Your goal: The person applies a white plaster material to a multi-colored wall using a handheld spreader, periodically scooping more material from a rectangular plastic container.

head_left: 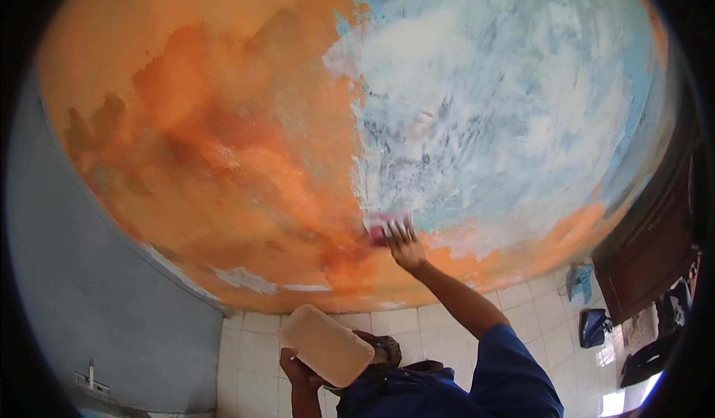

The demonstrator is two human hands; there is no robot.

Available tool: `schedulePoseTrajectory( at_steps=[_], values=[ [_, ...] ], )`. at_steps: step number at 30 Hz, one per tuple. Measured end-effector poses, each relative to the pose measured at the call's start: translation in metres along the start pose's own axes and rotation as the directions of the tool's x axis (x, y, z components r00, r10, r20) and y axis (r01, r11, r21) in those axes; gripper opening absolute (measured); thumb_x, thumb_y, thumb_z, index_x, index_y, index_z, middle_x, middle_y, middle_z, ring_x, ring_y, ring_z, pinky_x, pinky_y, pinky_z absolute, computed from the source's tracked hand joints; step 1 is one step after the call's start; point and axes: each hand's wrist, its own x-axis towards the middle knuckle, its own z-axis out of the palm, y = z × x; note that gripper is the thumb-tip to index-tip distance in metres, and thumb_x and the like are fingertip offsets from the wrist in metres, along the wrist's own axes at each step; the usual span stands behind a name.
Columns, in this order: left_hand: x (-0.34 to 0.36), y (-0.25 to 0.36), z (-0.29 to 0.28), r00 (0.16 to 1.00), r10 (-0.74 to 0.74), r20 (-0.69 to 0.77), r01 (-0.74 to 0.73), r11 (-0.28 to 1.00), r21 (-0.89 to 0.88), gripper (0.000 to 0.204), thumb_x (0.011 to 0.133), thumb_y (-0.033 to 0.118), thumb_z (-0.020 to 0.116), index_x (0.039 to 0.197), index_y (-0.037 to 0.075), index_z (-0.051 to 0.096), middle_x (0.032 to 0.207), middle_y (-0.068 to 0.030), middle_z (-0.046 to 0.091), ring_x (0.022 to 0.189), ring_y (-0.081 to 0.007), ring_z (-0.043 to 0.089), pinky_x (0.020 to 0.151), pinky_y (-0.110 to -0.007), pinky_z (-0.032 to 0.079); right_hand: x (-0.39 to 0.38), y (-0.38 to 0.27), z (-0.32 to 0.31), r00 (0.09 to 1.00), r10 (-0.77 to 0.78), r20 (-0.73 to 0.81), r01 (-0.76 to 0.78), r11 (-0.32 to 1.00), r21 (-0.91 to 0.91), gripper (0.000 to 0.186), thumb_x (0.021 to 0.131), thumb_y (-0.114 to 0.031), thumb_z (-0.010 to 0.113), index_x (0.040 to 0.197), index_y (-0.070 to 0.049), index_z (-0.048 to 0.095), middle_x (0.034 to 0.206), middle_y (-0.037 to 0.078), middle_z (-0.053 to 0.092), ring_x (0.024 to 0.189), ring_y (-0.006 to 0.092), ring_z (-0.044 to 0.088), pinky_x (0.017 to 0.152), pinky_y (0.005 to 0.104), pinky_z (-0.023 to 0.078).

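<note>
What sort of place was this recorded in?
Probably an indoor room, perhaps mid-renovation: the right hand holds a reddish pad at a patchy orange-and-white wall, with a grey wall at left and pale floor tiles.

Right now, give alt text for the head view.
A person's right hand holds a blurred reddish tool at a wall, orange at left, patchy white and blue at right; the left hand holds a tan, round-cornered object.

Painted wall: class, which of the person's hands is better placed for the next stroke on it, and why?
Likely right: the right hand holds a reddish tool at the wall; the left hand holds a pale rectangular object near the body.
</note>
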Motion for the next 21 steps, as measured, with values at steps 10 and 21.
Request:
schedulePoseTrajectory(
  at_steps=[10,21],
  values=[
    [-0.018,0.000,0.029,0.966,0.172,-0.195,-0.151,0.982,0.115,0.065,0.068,0.038,0.049,0.122,0.002,0.049,0.105,-0.0153,0.058,0.076,-0.0278,0.063,0.044,-0.031,0.051,0.048,-0.009,-0.100,0.983,0.053,-0.176,0.017,0.927,0.374,0.045,0.071,0.002,0.056,0.115,-0.005,0.062,0.123,0.016,0.059,0.119,0.0319,0.054,0.105,0.0517,0.036],
    [0.005,-0.009,0.022,0.964,0.213,-0.161,-0.194,0.973,0.127,0.063,0.070,0.038,0.046,0.120,0.001,0.050,0.108,-0.0155,0.058,0.089,-0.0309,0.062,0.061,-0.037,0.056,0.013,0.004,0.010,0.983,0.082,-0.165,-0.076,0.996,0.046,0.045,0.083,-0.008,0.049,0.128,-0.001,0.052,0.134,0.017,0.048,0.125,0.0338,0.045,0.105,0.0628,0.029]
  ],
)
